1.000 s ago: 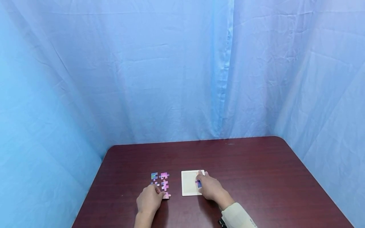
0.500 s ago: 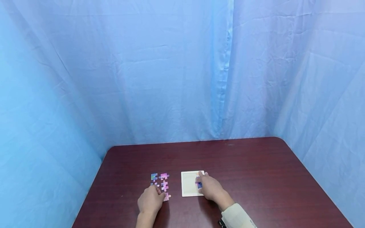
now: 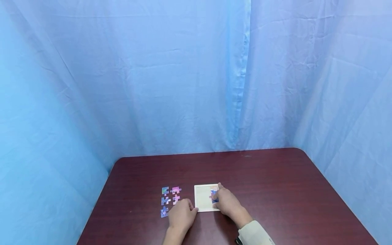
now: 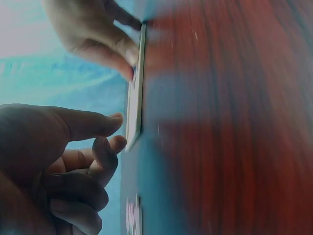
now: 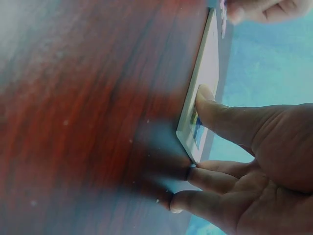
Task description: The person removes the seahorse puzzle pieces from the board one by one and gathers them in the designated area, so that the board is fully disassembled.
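A cream square puzzle tray (image 3: pixel 202 198) lies on the table, with colourful jigsaw pieces (image 3: pixel 213 192) along the right side inside it. My right hand (image 3: pixel 229 204) grips the tray's right side, thumb over the pieces and other fingers along the outer edge. The left hand (image 3: pixel 181 214) is at the tray's near left corner. In the left wrist view its thumb (image 4: pixel 110 124) and forefinger stand slightly apart beside that corner; no piece shows between them. Several loose jigsaw pieces (image 3: pixel 165 200) lie left of the tray, the nearest pink ones partly hidden by the left hand.
The dark red wooden table (image 3: pixel 269 183) has rounded far corners. Light blue curtains (image 3: pixel 183 85) hang behind it and on both sides. A pale sleeve (image 3: pixel 255 233) covers the right forearm.
My left hand has moved right from the loose pieces to the tray's corner, uncovering blue pieces. The right fingers have shifted, showing more of the pieces in the tray.
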Available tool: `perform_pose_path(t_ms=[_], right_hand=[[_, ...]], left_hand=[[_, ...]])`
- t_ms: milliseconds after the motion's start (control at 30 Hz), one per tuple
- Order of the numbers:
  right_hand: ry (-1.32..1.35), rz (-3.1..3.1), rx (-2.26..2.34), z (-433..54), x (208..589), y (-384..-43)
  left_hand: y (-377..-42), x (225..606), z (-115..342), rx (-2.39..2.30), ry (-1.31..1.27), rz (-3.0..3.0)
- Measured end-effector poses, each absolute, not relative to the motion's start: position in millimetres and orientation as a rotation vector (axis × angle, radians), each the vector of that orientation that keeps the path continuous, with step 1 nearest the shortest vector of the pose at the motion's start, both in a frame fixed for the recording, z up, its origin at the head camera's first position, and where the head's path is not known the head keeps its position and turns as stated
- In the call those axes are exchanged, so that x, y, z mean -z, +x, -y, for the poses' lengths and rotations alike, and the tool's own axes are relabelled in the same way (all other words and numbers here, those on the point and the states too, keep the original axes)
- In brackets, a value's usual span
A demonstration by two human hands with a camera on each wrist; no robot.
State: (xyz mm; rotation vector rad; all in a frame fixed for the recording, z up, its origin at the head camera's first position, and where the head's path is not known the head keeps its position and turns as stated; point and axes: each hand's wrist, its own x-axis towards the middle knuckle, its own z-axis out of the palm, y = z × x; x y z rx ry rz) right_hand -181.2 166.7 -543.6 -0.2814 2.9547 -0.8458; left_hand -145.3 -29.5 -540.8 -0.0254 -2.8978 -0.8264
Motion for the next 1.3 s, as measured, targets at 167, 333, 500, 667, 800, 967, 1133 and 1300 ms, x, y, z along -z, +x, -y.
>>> perform_pose_path(t_ms=[167,333,500,667,800,967,1133,1300], right_hand=[[-0.25,-2.953,0.862,-166.1,542.8,-181.9],[-0.248,-2.96,0.857,-166.4,544.2,-183.5],[-0.287,-2.958,0.862,-168.6,544.0,-183.2],[-0.368,-2.961,0.897,-173.4,547.5,-182.6],[-0.503,-2.996,0.916,-181.2,567.7,-191.0],[-0.584,-3.02,0.916,-182.0,568.3,-192.1],[-0.518,-2.993,0.914,-174.8,547.9,-183.3],[-0.453,-2.991,0.89,-170.7,543.4,-182.4]], left_hand=[[-157.0,539.5,13.0,0.804,-0.123,2.895],[-174.1,536.3,0.3,0.809,-0.203,2.889],[-188.1,538.0,-14.5,0.831,-0.233,2.894],[-196.4,543.8,-30.0,0.802,-0.243,2.937],[-201.5,547.2,-38.1,0.772,-0.242,2.954],[-207.1,551.2,-40.5,0.727,-0.197,2.921],[-210.3,552.7,-40.9,0.706,-0.155,2.911],[-211.3,550.5,-39.5,0.766,-0.141,2.921]])
